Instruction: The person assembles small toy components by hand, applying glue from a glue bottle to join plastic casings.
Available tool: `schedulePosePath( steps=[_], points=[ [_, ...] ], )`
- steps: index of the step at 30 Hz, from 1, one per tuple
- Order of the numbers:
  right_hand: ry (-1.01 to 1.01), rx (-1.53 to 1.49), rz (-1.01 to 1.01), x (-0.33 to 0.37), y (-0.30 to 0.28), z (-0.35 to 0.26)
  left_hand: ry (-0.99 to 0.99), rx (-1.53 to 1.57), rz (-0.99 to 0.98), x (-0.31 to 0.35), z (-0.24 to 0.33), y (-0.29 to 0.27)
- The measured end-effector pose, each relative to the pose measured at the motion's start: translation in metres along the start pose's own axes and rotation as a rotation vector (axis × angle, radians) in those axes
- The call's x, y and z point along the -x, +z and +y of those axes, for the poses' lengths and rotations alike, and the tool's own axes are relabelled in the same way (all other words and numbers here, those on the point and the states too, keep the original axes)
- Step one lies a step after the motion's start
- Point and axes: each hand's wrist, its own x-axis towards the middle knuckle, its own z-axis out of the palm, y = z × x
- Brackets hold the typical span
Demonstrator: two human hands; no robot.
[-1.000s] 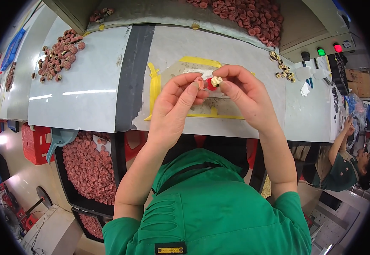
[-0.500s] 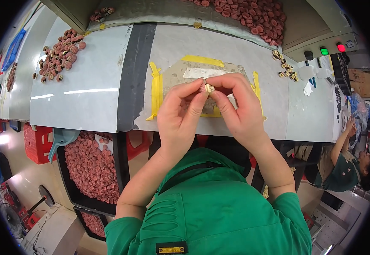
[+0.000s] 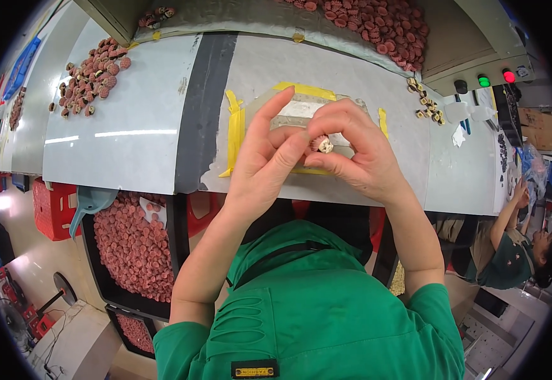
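Note:
A small round piece [image 3: 323,145], with a pink bumpy shell and a cream part showing at one end, is held above the work board. My right hand [image 3: 370,158] pinches it between thumb and curled forefinger. On its other side, my left hand [image 3: 257,168] has the thumb and a bent finger closed at the shell, while the left forefinger points up and away. My fingers hide part of the piece. Beneath the hands lies a worn grey board [image 3: 266,104] bordered with yellow tape, a white strip across its far part.
Pink-and-dark pieces [image 3: 92,79] lie on the left table. Pink shells [image 3: 377,28] fill the far shelf, and cream-and-black parts [image 3: 425,101] sit at right. A black bin [image 3: 181,247] of pink shells stands below the table's left edge. A co-worker [image 3: 510,253] sits far right.
My left forefinger has lifted off the piece and straightened. The piece has shifted slightly right and nearer to me, its cream end now turned rightward in the right hand's pinch.

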Motion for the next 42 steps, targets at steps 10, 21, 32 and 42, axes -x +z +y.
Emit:
schedulePosePath(
  steps=[10,21,32,42],
  points=[
    [-0.14,0.308,-0.029,0.009,-0.013,-0.008,-0.165,-0.248,-0.06,0.003,0.016,0.026],
    [0.201,-0.294,-0.034,0.039,-0.014,-0.014,-0.329,0.135,-0.068,0.011,0.006,0.039],
    [0.27,-0.323,-0.044,0.039,0.002,-0.019,-0.235,-0.132,-0.12,0.016,0.03,0.022],
    [0.364,-0.15,0.276,0.083,-0.025,0.002,0.62,-1.904,0.207,-0.051,0.128,-0.179]
  ],
)
